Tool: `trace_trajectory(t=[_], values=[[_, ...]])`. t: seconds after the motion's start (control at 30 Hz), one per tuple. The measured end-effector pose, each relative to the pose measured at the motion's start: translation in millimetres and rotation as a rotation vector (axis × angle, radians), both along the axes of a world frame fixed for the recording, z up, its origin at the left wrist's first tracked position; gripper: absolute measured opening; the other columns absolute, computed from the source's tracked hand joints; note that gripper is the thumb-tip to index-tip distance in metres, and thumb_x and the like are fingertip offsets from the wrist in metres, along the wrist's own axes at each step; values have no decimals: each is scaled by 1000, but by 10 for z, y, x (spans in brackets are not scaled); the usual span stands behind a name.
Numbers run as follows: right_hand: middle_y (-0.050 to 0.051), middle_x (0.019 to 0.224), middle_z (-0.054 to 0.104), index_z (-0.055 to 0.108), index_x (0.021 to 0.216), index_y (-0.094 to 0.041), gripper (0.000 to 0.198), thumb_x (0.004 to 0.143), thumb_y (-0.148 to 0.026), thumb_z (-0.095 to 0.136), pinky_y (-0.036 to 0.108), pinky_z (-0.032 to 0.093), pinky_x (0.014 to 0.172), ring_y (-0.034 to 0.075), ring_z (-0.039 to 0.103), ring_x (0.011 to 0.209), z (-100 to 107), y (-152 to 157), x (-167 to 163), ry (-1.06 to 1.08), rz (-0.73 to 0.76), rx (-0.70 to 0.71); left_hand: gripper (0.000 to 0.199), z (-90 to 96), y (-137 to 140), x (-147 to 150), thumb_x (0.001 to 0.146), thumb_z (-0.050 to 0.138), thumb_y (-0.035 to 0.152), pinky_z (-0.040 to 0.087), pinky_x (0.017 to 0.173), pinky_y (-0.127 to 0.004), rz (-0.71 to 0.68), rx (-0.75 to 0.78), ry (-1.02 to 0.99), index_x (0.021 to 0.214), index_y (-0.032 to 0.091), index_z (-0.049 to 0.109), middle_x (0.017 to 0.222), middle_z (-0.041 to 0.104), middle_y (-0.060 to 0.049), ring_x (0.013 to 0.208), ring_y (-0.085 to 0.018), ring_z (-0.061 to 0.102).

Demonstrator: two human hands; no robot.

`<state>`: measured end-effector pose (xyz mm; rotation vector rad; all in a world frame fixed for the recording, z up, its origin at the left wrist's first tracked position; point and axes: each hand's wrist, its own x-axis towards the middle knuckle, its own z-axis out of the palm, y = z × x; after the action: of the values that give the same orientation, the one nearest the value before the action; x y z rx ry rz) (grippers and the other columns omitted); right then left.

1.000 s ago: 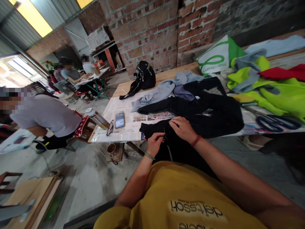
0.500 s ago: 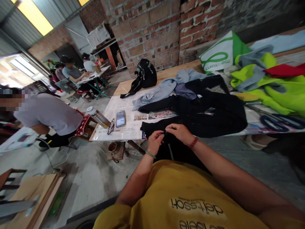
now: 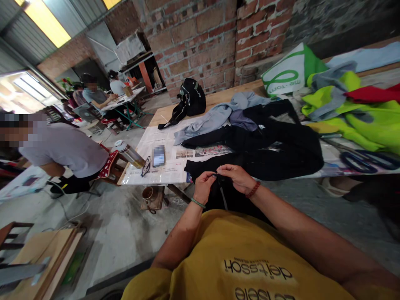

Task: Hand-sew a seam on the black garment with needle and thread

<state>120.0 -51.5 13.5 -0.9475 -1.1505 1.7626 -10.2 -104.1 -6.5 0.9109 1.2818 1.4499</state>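
Observation:
At the table's near edge, a black garment (image 3: 275, 162) lies stretched out, and dark cloth hangs over my lap. My left hand (image 3: 203, 187) is closed, pinching a small fold of the black garment between thumb and fingers. Close on its right, my right hand (image 3: 239, 178) is closed in a pinch, thumb and forefinger together at the same fold. A tiny pale tip shows above those fingers; what it belongs to is too small to make out. A grey strip hangs down below the hands.
On the newspaper-covered table (image 3: 146, 177) are a phone (image 3: 158, 156), eyeglasses (image 3: 146, 166), a bottle (image 3: 129, 153), a black backpack (image 3: 192, 96) and grey clothing (image 3: 206, 121). Blue-handled scissors (image 3: 359, 161) and yellow-green clothes (image 3: 359, 116) lie right. A seated person (image 3: 65, 148) is left.
My right hand has turned slightly and sits a little lower, with the pale tip now showing above its fingers. My left hand keeps its pinch on the black fold.

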Motion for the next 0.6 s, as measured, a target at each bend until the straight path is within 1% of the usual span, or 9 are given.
trace_trajectory(t=[0.07,0.2,0.3,0.37,0.43,0.5,0.57,0.6], values=[[0,68,61,60,65,-15,29,51,-34,76,24,40,68,9,52,65,-10,-8,-13,-3,-36,38,23,-17,5,9,63,70,31,24,40,-16,-11,5,4,77,15,64,53,52,5,41,-2,37],[-2,58,58,55,63,-16,26,56,-34,73,24,40,62,9,51,58,-5,43,-71,-5,-137,94,24,16,3,20,63,70,34,25,38,-17,-43,-9,62,75,15,61,48,46,8,38,-3,35],[-1,56,57,53,62,-16,26,57,-33,72,23,40,59,8,51,55,21,173,-73,18,-216,97,24,60,-37,11,63,71,33,23,39,-16,-43,10,101,72,15,60,47,43,8,39,-2,33],[-1,56,57,52,63,-16,27,58,-34,72,22,41,57,8,51,54,49,281,-30,33,-250,99,23,52,-78,-2,62,71,33,22,39,-16,-60,0,106,71,14,61,48,44,8,40,-2,33],[0,59,59,53,65,-16,26,61,-34,71,20,40,53,7,51,52,93,361,32,14,-232,121,24,8,-112,-16,62,72,34,22,38,-16,-68,-28,80,72,14,61,48,45,8,39,-2,33],[0,64,62,52,71,-16,26,66,-35,69,19,38,47,6,50,48,161,381,82,-18,-168,137,25,-48,-123,-28,61,72,35,22,37,-16,-54,-48,29,73,15,61,47,44,8,38,-2,33],[1,72,65,49,79,-18,27,71,-38,65,19,37,41,7,52,45,257,340,98,-4,-53,92,25,-89,-114,-35,60,72,34,21,36,-16,-29,-49,-22,72,15,61,47,44,8,37,-2,33],[1,77,66,47,83,-19,27,74,-38,63,19,39,40,9,55,47,310,306,92,22,28,49,25,-100,-106,-37,60,72,34,21,36,-16,-21,-46,-40,72,15,60,47,43,8,37,-2,32]])
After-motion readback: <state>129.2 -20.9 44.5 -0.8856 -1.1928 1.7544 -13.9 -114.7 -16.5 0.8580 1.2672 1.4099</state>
